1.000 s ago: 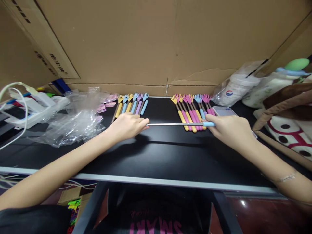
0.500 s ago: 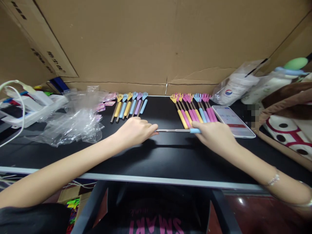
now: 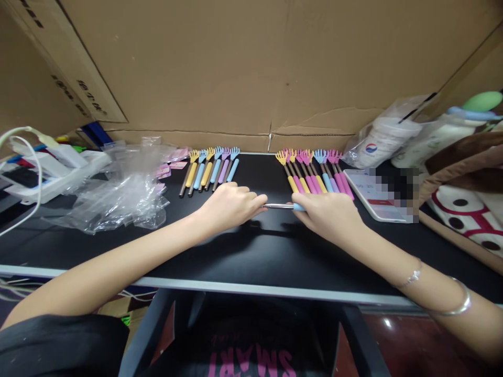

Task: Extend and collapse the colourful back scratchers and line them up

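Between my two hands a telescopic back scratcher [image 3: 280,206] is held level above the black table, its metal rod showing with a bit of light blue grip. My left hand [image 3: 231,205] is closed round its left end, and the claw there is hidden. My right hand [image 3: 328,213] is closed round the blue handle at the other end. Behind my right hand lies a row of back scratchers [image 3: 310,175] with yellow, pink, purple and blue grips. Beyond my left hand is another row of back scratchers [image 3: 209,170], in yellow, blue and purple.
Crumpled clear plastic bags [image 3: 133,193] lie at the left, next to a white power strip [image 3: 58,175] with cables. To the right are a phone [image 3: 369,196], a bagged cup [image 3: 383,139], a bottle [image 3: 444,136] and a brown-handled bag [image 3: 467,214]. A cardboard wall [image 3: 236,68] stands behind.
My hands have come closer together, and less of the metal rod shows between them. My right hand has shifted left, my left hand slightly right.
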